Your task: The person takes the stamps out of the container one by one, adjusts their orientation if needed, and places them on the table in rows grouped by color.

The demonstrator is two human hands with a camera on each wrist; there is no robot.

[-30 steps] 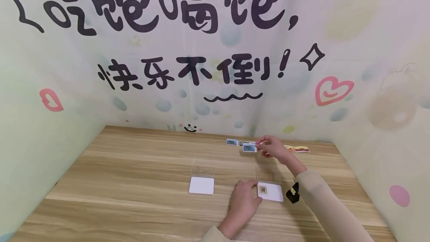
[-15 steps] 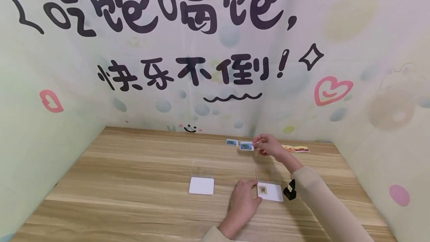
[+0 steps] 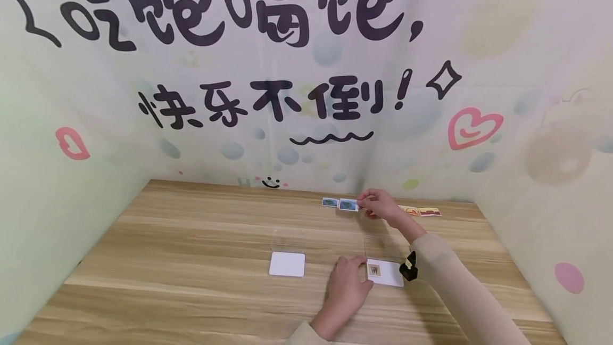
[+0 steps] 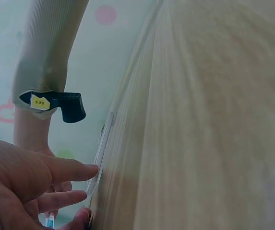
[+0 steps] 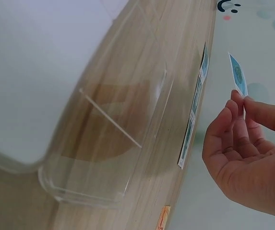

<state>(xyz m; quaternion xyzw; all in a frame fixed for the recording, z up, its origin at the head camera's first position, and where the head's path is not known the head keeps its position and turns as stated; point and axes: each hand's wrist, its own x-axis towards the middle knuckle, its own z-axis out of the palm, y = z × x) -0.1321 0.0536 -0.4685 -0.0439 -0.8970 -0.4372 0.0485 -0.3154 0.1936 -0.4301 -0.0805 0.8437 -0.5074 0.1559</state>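
Observation:
In the head view my right hand (image 3: pixel 380 205) is raised over the back of the table and pinches a blue postage stamp (image 3: pixel 348 205) between thumb and fingertips. The right wrist view has that stamp (image 5: pixel 238 74) held on edge. My left hand (image 3: pixel 348 284) rests at the left side of the right-hand clear case, its straight thumb and fingers touching the edge. This case's white base (image 3: pixel 391 274) bears a brown stamp (image 3: pixel 374 270), and its transparent lid (image 5: pixel 106 143) lies folded back. A row of stamps lies behind, including a blue one (image 3: pixel 330 202), partly hidden by my right hand.
A second clear case with a white base (image 3: pixel 287 264) lies open left of my left hand. At the row's right end are an orange stamp (image 3: pixel 409 211) and a red-yellow one (image 3: pixel 430 211). The patterned wall (image 3: pixel 249 158) rises directly behind the table.
My right hand has moved a little left and back with the blue stamp, over the row. My left hand and both cases have stayed in place.

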